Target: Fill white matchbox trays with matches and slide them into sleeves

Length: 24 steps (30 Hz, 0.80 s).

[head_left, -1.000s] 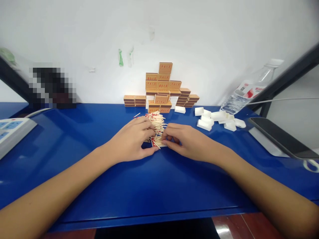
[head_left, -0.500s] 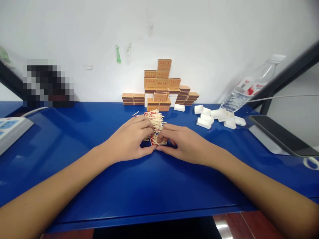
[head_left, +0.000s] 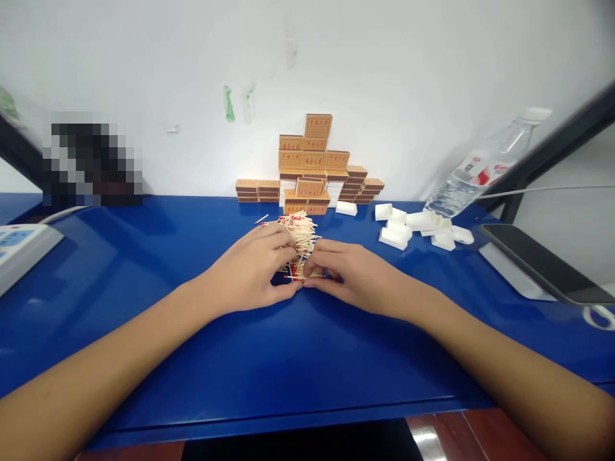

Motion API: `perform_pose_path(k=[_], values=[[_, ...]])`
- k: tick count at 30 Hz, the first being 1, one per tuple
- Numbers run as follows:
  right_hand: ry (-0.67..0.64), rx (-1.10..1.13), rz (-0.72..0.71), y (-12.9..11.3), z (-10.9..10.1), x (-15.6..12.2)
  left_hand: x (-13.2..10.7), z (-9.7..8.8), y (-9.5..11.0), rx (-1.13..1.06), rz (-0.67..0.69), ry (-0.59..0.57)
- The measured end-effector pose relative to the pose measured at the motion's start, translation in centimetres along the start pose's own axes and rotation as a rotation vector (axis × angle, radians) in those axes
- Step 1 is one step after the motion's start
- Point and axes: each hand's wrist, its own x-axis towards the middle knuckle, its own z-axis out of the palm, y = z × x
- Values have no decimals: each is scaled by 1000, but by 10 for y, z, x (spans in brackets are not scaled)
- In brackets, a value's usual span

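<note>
Dozens of slim, pale wooden matches (head_left: 302,234) with red heads lie in a bristling heap near the middle of the smooth, glossy blue surface (head_left: 298,365); we see more of them, red ends leftward, in the gap between the two hands. Behind the heap rises a stepped stack of tan cardboard matchboxes (head_left: 314,161), flat oblongs with red print and dark brown sides, before a matt, scuffed white wall (head_left: 168,64). To the right we find small white trays (head_left: 394,238), straight-edged and hollow, and beyond them a clear, ridged plastic bottle (head_left: 475,173) leaning over, and a flat dark phone (head_left: 548,261) tilted on a white support.

Both forearms slant in from the lower corners and meet at the matches, backs of the hands upward. The left hand (head_left: 254,269) arches over their left side, its grip partly open, fingers curled and thumb stretched along the near edge. The right hand (head_left: 360,272) bends in opposite, index finger and thumb drawn close together, thumb tips nearly touching. We cannot tell what either grip has hold of, as the fingers hide it.
</note>
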Motion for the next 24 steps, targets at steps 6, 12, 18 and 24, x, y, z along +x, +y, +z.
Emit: perform_pose_path(k=[6,12,18,24], values=[[36,-27,-1,-2,1,1,0,-1,0,11,-10,-3],[44,4,-2,-5,3,0,1,-6,1,-3,-25,-24],[30,21,39,-8,6,1,3,-14,5,-19,-41,-17],[18,67,55,-7,7,2,2,-8,5,-15,-33,-35]])
